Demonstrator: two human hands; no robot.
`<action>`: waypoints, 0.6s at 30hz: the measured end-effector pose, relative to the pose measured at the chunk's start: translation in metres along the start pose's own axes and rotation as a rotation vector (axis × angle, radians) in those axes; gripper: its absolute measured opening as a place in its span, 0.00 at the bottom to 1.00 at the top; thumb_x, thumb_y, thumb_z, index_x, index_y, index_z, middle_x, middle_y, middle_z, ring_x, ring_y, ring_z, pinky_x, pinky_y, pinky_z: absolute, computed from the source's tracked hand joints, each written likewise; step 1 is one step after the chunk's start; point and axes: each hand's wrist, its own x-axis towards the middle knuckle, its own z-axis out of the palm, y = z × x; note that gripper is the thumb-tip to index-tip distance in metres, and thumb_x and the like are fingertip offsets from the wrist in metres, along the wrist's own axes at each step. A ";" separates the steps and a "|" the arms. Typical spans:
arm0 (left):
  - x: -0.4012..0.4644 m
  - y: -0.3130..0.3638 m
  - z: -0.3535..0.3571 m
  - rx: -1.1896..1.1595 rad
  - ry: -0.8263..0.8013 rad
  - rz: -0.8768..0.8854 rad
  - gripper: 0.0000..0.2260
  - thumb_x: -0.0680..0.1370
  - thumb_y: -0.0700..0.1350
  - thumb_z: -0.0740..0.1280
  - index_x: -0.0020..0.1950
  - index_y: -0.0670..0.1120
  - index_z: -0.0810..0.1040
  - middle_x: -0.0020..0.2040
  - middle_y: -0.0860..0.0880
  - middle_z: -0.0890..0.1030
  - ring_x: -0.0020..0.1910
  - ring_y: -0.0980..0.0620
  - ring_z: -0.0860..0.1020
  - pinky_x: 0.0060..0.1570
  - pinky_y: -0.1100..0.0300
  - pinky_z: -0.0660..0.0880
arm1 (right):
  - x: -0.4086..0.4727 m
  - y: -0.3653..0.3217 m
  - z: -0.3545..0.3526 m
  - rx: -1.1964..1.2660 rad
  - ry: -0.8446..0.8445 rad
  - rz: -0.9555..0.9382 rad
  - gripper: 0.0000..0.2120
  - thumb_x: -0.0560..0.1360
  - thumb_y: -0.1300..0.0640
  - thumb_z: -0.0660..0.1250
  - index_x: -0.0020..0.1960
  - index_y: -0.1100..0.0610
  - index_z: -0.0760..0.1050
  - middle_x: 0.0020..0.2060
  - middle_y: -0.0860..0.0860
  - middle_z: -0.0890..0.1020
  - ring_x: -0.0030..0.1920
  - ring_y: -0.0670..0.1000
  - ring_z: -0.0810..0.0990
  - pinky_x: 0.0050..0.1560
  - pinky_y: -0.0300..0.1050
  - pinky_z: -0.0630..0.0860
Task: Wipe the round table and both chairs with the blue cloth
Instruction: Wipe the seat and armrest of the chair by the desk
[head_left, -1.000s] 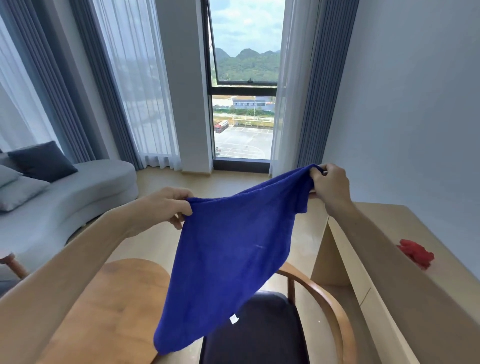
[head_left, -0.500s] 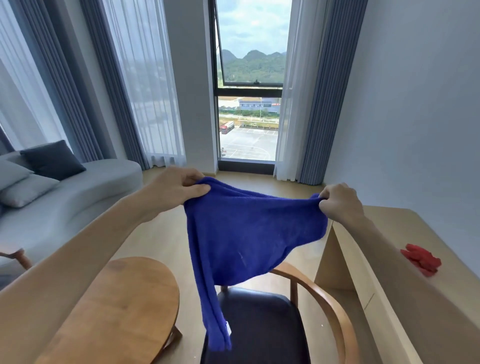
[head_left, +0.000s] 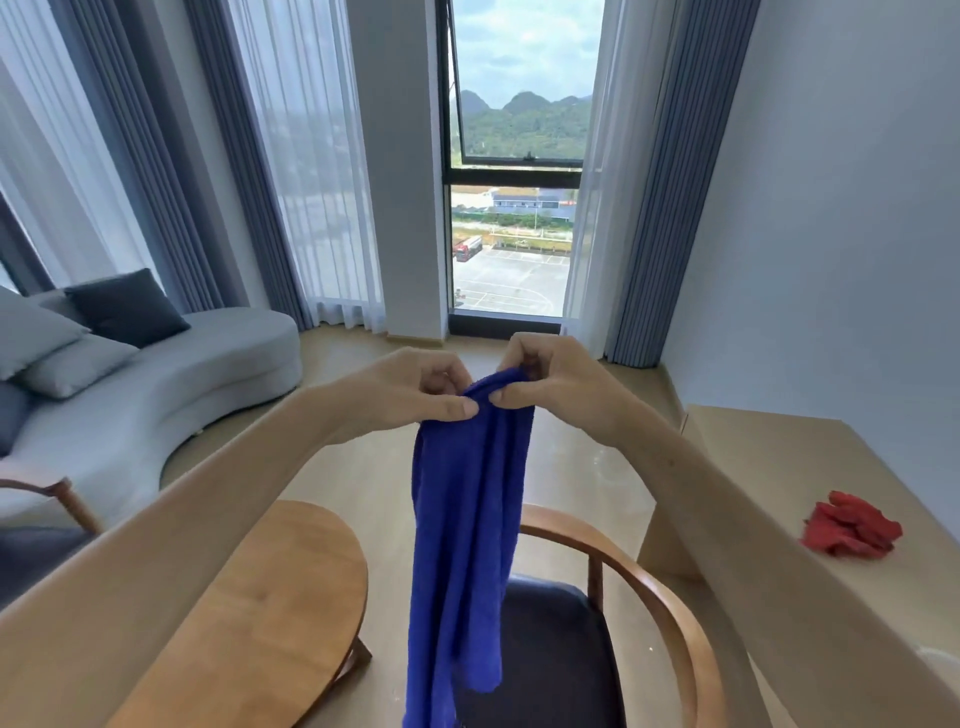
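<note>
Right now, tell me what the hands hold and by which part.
Both the left hand and the right hand pinch the blue cloth at its top edge; the rest hangs free.

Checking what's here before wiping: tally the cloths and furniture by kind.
Blue cloth: 1
Red cloth: 1
Round table: 1
Chairs: 2
Sofa: 1
Desk: 1
Total: 7

Both hands (head_left: 483, 387) pinch blue cloth (head_left: 467, 525) above chair (head_left: 649, 592).
</note>
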 end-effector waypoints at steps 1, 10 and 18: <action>-0.002 -0.008 0.001 -0.017 -0.036 -0.014 0.06 0.78 0.44 0.68 0.54 0.44 0.78 0.50 0.45 0.83 0.49 0.48 0.81 0.52 0.53 0.79 | 0.001 -0.004 0.001 -0.004 -0.003 -0.024 0.06 0.71 0.69 0.70 0.41 0.63 0.73 0.34 0.50 0.78 0.36 0.45 0.76 0.39 0.38 0.72; -0.004 -0.078 0.046 -0.051 -0.139 -0.053 0.13 0.79 0.44 0.67 0.64 0.44 0.77 0.60 0.50 0.82 0.59 0.51 0.79 0.59 0.59 0.75 | 0.009 -0.029 -0.013 0.042 0.087 -0.140 0.07 0.72 0.69 0.68 0.42 0.60 0.72 0.37 0.53 0.77 0.39 0.49 0.76 0.42 0.41 0.73; -0.005 -0.094 0.016 -0.069 0.177 -0.026 0.03 0.72 0.52 0.63 0.39 0.55 0.75 0.37 0.55 0.77 0.42 0.51 0.73 0.49 0.50 0.69 | -0.010 -0.002 -0.078 -0.356 0.148 0.109 0.05 0.71 0.64 0.71 0.41 0.59 0.76 0.36 0.51 0.78 0.37 0.46 0.75 0.41 0.41 0.72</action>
